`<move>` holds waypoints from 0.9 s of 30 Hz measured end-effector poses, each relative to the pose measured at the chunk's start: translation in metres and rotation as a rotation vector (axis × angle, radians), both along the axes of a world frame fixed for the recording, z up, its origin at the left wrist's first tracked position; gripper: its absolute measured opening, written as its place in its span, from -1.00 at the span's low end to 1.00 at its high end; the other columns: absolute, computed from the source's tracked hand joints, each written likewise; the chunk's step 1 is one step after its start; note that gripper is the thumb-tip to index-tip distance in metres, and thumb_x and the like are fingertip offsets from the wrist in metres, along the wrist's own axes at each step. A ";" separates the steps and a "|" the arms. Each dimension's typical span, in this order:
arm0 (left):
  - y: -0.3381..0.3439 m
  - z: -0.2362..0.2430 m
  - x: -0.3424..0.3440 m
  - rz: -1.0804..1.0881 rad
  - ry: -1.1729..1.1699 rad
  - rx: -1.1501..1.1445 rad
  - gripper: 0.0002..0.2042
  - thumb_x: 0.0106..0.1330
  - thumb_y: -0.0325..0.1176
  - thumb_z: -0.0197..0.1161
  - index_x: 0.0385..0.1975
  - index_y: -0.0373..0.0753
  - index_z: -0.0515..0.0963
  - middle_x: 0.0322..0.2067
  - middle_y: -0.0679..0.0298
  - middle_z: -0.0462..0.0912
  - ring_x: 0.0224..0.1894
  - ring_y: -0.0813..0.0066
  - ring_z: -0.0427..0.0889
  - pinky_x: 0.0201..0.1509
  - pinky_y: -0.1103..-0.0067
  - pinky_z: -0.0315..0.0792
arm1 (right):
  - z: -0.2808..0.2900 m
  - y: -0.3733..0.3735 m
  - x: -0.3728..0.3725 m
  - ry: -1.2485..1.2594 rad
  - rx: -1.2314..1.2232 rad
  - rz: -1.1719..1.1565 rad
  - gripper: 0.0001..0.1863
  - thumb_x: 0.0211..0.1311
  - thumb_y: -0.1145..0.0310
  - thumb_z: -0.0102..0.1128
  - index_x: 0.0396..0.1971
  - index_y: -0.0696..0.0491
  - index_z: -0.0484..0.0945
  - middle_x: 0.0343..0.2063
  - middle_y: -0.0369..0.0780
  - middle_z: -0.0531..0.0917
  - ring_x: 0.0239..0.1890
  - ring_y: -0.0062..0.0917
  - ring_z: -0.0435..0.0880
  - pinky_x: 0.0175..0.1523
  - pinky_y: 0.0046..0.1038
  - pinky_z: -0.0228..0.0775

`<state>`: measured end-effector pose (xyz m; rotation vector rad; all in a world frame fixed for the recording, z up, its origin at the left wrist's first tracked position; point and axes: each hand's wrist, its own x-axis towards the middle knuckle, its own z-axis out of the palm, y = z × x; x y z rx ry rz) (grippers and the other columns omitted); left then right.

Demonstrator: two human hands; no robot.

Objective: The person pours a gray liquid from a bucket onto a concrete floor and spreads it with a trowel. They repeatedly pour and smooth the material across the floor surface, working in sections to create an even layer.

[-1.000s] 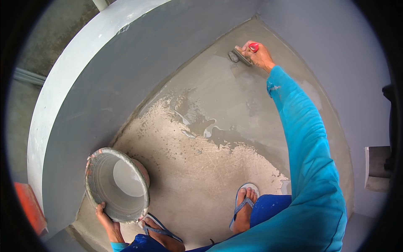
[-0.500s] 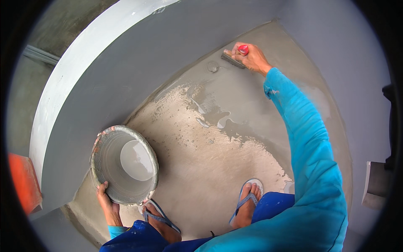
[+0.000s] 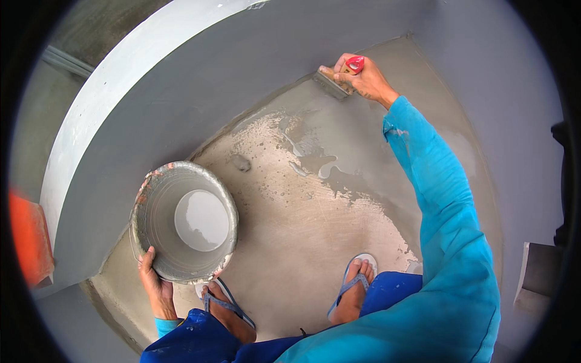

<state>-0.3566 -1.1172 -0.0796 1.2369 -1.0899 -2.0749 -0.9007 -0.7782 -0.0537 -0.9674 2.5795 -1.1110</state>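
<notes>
My right hand (image 3: pixel 366 77) is closed around a flat brush (image 3: pixel 333 85) with a red handle end. The brush is over the wet grey floor coating (image 3: pixel 357 133), close to the foot of the far wall. My left hand (image 3: pixel 154 281) grips the near left rim of a round bucket (image 3: pixel 154 233), fingers partly hidden by it. The bucket is tilted toward me, its rim smeared grey and orange, with grey liquid (image 3: pixel 201 221) at the bottom. A dark grey lump (image 3: pixel 241 162) shows against the floor right of the bucket's far rim.
A grey wall (image 3: pixel 181 103) with a white top edge (image 3: pixel 121 78) curves along the left and far side. Another grey wall (image 3: pixel 496 91) stands at right. An orange object (image 3: pixel 29 242) is at far left. My sandaled feet (image 3: pixel 354 284) stand on uncoated floor (image 3: pixel 284 242).
My right hand has turned the brush slightly, close to where it was. The bucket has shifted a little up and right. The lump seen beside the brush is gone there; one shows near the bucket.
</notes>
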 end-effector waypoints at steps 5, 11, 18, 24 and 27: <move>0.011 0.016 0.011 0.041 -0.019 -0.028 -0.58 0.38 -0.49 0.18 0.23 -0.37 0.38 0.06 0.04 0.63 0.04 0.20 0.68 0.14 0.33 0.65 | -0.036 0.066 -0.057 0.138 0.141 -0.421 -0.82 0.28 0.17 0.36 -0.30 -0.06 0.66 -0.43 -0.24 0.71 -0.27 -0.30 0.66 -0.13 -0.25 0.45; 0.013 0.010 0.019 0.144 -0.034 -0.023 -0.61 0.37 -0.49 0.18 0.19 -0.35 0.41 0.06 0.06 0.63 0.06 0.22 0.67 0.16 0.32 0.65 | -0.084 0.039 0.016 0.286 0.011 -0.155 -0.82 0.27 0.28 0.35 -0.15 -0.08 0.72 -0.33 -0.16 0.78 -0.27 -0.09 0.73 -0.14 -0.14 0.54; 0.025 0.026 0.055 0.157 -0.076 -0.085 -0.66 0.37 -0.48 0.16 0.13 -0.37 0.45 0.04 0.06 0.64 0.05 0.21 0.68 0.15 0.32 0.64 | -0.054 -0.072 0.157 -0.302 -0.183 0.319 -0.85 0.26 0.22 0.39 -0.29 -0.04 0.68 -0.50 -0.26 0.70 -0.41 -0.46 0.65 -0.24 -0.34 0.48; -0.005 0.017 0.040 0.109 -0.118 -0.124 -0.67 0.32 -0.49 0.16 0.07 -0.39 0.44 -0.07 0.07 0.64 -0.07 0.22 0.70 0.04 0.32 0.68 | -0.050 -0.064 0.083 -0.193 -0.052 0.090 -0.76 0.21 0.16 0.42 -0.31 0.01 0.66 -0.37 -0.18 0.74 -0.24 -0.37 0.72 -0.08 -0.27 0.53; -0.022 0.020 0.040 0.174 -0.147 -0.122 -0.65 0.31 -0.51 0.16 0.10 -0.39 0.41 -0.08 0.07 0.64 -0.10 0.22 0.70 0.00 0.33 0.69 | -0.055 -0.075 0.044 -0.059 -0.024 0.012 -0.82 0.25 0.25 0.37 -0.27 0.02 0.67 -0.39 -0.19 0.73 -0.34 -0.25 0.70 -0.14 -0.27 0.54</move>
